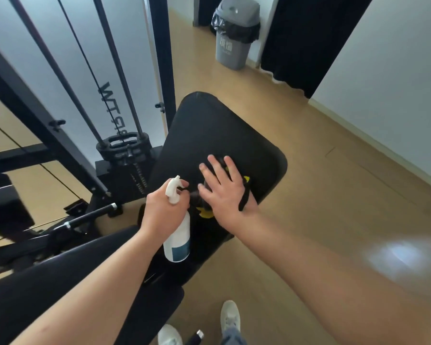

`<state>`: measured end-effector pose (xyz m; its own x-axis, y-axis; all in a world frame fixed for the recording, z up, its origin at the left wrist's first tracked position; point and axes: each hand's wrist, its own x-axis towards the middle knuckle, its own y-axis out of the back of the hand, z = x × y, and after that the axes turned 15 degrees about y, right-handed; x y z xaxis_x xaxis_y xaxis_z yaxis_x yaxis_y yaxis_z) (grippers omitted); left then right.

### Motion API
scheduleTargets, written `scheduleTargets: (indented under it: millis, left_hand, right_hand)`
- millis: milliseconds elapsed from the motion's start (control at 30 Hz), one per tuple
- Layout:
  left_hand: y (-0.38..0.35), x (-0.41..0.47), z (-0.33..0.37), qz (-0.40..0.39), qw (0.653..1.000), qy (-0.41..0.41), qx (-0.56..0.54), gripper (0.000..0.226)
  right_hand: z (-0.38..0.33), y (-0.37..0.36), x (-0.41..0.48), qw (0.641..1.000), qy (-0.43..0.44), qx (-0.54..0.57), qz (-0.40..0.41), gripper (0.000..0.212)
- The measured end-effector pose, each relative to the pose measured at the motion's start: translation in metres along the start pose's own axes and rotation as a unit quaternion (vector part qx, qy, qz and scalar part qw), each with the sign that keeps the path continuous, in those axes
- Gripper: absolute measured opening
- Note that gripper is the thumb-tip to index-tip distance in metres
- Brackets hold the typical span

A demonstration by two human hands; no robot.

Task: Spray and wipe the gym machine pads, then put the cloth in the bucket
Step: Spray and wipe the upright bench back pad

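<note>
The black gym machine frame (60, 135) stands on the left over the wooden floor (334, 185). Beside it, the black pad (209, 130) tilts up toward the far wall. A grey lidded bin (234, 33) with a black liner sits well apart at the far wall. The left grip (163, 210) is closed around the neck of the white spray bottle (178, 240), just beside the pad's near edge. The right grip (224, 192) lies open, fingers spread flat, pressing the yellow-and-black cloth (205, 212) against the pad's near part.
</note>
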<state>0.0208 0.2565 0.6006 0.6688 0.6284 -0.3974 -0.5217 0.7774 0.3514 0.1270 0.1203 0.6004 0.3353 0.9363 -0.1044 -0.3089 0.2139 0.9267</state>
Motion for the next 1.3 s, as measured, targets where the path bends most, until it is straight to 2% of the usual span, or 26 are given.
scheduleTargets:
  millis: [67,133,200,333,533,667,767,867,1000,1067,1133,1300]
  left_hand:
    - [-0.003,-0.003,0.001,-0.009,1.0,0.002,-0.001,0.019]
    - [-0.006,-0.005,0.001,-0.02,1.0,-0.002,-0.001,0.019]
    - [-0.008,-0.005,0.001,-0.031,0.999,-0.011,0.003,0.019]
    - [-0.009,-0.002,0.001,-0.032,0.999,-0.023,0.007,0.019]
    - [0.001,0.013,-0.002,-0.019,1.0,-0.001,0.002,0.019]
    - [0.008,0.027,-0.005,-0.001,0.999,0.008,0.031,0.019]
    - [0.014,0.029,-0.007,0.003,0.999,0.013,0.041,0.02]
    - [0.02,0.025,-0.01,0.019,0.999,0.016,0.042,0.019]
    - [0.024,0.019,-0.021,0.025,0.999,0.012,0.031,0.014]
    - [0.025,0.014,-0.026,0.02,1.0,0.009,0.021,0.016]
    - [0.026,0.01,-0.03,0.008,1.0,0.006,0.022,0.017]
    - [0.021,0.011,-0.033,-0.013,0.999,0.0,0.042,0.019]
  right_hand:
    - [-0.006,0.004,-0.039,0.997,0.011,-0.068,-0.025,0.042]
    - [-0.004,0.005,-0.069,0.999,-0.02,-0.036,-0.002,0.06]
    - [0.006,0.024,-0.076,0.997,-0.065,-0.032,-0.031,0.069]
    - [0.026,0.05,-0.035,0.99,-0.139,-0.038,-0.003,0.078]
    - [0.053,0.057,0.056,0.988,-0.135,-0.072,0.018,0.073]
    - [0.053,0.061,0.11,0.99,-0.104,-0.09,0.01,0.07]
    - [0.049,0.061,0.126,0.992,-0.048,-0.109,-0.035,0.068]
    - [0.042,0.054,0.111,0.991,0.026,-0.113,-0.064,0.065]
    - [0.015,0.046,0.073,0.991,0.076,-0.062,-0.094,0.083]
    - [-0.003,0.038,0.048,0.988,0.089,-0.062,-0.108,0.067]
    - [-0.009,0.032,0.017,0.993,0.078,-0.042,-0.078,0.055]
    - [0.022,0.038,-0.006,0.991,0.032,-0.057,0.117,0.042]
